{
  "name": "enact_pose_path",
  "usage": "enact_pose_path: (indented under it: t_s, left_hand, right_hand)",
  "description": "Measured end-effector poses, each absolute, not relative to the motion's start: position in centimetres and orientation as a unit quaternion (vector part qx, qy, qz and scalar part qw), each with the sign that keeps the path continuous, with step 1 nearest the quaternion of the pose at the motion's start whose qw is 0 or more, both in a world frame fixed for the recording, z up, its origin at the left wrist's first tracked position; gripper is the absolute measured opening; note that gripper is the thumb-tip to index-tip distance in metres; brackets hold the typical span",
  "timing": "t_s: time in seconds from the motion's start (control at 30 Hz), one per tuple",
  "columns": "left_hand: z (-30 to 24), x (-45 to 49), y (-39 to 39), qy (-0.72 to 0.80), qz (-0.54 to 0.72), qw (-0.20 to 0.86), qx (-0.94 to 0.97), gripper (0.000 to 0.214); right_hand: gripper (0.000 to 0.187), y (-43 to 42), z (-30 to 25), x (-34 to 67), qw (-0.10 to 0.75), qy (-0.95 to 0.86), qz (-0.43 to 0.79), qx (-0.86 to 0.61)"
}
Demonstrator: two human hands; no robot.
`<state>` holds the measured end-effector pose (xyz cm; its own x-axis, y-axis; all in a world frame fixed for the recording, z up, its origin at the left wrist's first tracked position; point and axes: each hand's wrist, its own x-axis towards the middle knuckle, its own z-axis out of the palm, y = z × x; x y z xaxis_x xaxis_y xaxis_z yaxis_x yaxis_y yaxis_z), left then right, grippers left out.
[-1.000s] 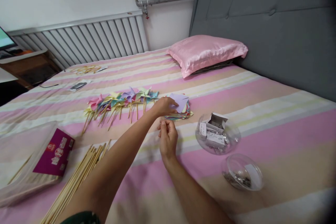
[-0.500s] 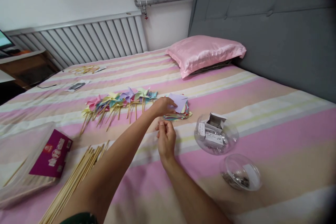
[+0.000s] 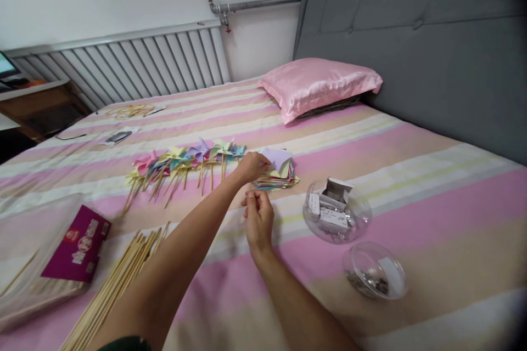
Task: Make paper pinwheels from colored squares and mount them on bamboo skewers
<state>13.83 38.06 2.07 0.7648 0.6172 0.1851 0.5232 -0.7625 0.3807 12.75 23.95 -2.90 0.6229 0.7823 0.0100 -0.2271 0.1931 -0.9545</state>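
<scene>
At lower left of the frame, a clear bag (image 3: 61, 285) with a purple label is seen beside loose wooden sticks (image 3: 110, 286). Left of centre, pinwheels (image 3: 179, 162) are laid in a row. At the centre, a lavender sheet (image 3: 278, 158), atop a paper stack (image 3: 275, 182), is pinched at its left edge by the left hand (image 3: 252, 167). Just below, the fingers of the right hand (image 3: 259, 216) are curled narrow; whether anything is held cannot be told. Right of centre, small boxes (image 3: 335, 203) are contained in a clear bowl (image 3: 363, 215).
</scene>
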Motion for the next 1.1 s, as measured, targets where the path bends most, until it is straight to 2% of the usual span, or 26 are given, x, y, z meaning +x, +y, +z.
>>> enact_pose_path:
  t_s: [0.33, 0.53, 0.67, 0.87, 0.97, 1.1]
  left_hand:
    - [2.6, 13.4, 37.6, 0.445, 0.266, 0.209, 0.829, 0.021]
    - [5.7, 11.4, 36.0, 0.483, 0.372, 0.200, 0.767, 0.024]
    - [7.0, 6.8, 30.9, 0.481, 0.422, 0.126, 0.758, 0.014]
    - [3.0, 0.0, 17.8, 0.466, 0.356, 0.140, 0.797, 0.006]
    - [0.5, -0.9, 11.7, 0.451, 0.320, 0.165, 0.817, 0.009]
    - [-0.6, -0.3, 4.9, 0.423, 0.258, 0.195, 0.846, 0.011]
  right_hand:
    - [0.021, 23.9, -2.6, 12.8, 0.733, -0.249, 0.352, -0.525]
    - [0.022, 23.8, -2.9, 12.8, 0.742, -0.248, 0.331, -0.528]
    - [0.021, 23.7, -2.4, 13.6, 0.778, -0.194, 0.292, -0.521]
    - [0.021, 20.6, 1.1, 15.0, 0.823, -0.168, 0.237, -0.488]
    - [0.023, 16.2, 2.1, 14.5, 0.758, -0.273, 0.222, -0.549]
    - [0.024, 8.4, 1.0, 13.6, 0.558, -0.541, 0.193, -0.599]
